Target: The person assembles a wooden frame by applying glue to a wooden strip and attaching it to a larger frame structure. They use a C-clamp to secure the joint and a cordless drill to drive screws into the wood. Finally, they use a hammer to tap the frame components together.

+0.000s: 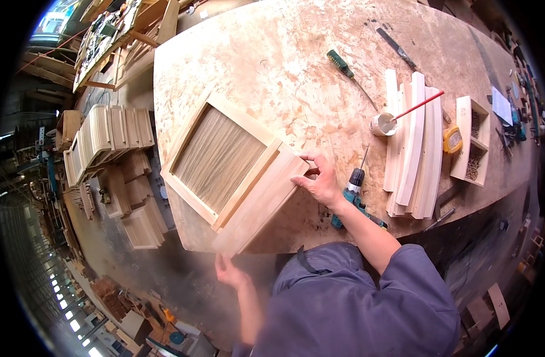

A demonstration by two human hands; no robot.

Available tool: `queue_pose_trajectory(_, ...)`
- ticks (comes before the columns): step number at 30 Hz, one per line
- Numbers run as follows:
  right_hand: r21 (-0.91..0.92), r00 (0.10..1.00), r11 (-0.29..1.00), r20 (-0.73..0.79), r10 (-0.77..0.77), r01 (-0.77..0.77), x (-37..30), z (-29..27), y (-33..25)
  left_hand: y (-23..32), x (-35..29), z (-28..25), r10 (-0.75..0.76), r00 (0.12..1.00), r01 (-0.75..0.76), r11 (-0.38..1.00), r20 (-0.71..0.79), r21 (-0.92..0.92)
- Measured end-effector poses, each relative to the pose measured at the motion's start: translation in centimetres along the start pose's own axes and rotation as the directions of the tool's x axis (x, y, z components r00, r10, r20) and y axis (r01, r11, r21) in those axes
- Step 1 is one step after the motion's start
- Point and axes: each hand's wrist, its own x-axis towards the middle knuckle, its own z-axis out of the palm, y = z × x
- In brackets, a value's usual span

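Note:
A pale wooden drawer-like box (257,209) lies turned on the left of the workbench, with a recessed brown-grained panel (220,147) inside its frame. My right hand (321,181) grips the box's right end, thumb and fingers closed around the edge of its long front board. At the near corner, my left hand (232,273) has its fingertips closed on the other end of that board, just past the bench edge. To the right of my right hand lies a teal cordless drill (354,193) with a long bit.
A white glue cup (382,124) with a red stick stands beside stacked curved wood strips (424,154). Farther right are a yellow tape measure (453,140) and a divided screw tray (470,141). A green-handled screwdriver (340,63) lies beyond. Stacked wooden pieces (108,140) stand left of the workbench (254,65).

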Motion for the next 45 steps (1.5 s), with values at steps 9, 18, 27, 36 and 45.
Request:
queue_pose_trajectory(9,-0.029,0.995,0.995,0.015,-0.100,0.100,0.3,-0.2,0.2,1.4,-1.2,1.0,-0.062,0.998,0.062,0.996,-0.006,0.065)
queue_pose_trajectory(18,-0.072,0.993,0.994,0.089,-0.078,0.085,0.6,-0.4,-0.4,1.1,-1.0,1.1,-0.096,0.988,0.108,0.989,0.125,-0.099)
queue_pose_trajectory(27,-0.293,0.994,0.950,0.049,-0.101,0.111,-0.2,0.6,-1.8,0.3,2.0,-0.4,-0.008,0.892,0.081,0.986,0.451,-0.143)
queue_pose_trajectory(36,0.063,0.952,0.961,0.169,0.254,-0.268,-5.6,9.7,6.1,19.8,9.3,-0.2,0.722,0.576,-0.802,0.589,0.383,0.095)
queue_pose_trajectory(45,-0.211,0.985,0.973,0.125,0.116,-0.088,-18.8,5.8,5.1,25.7,2.0,6.0,0.865,-0.145,-0.964,-0.233,0.480,0.129)
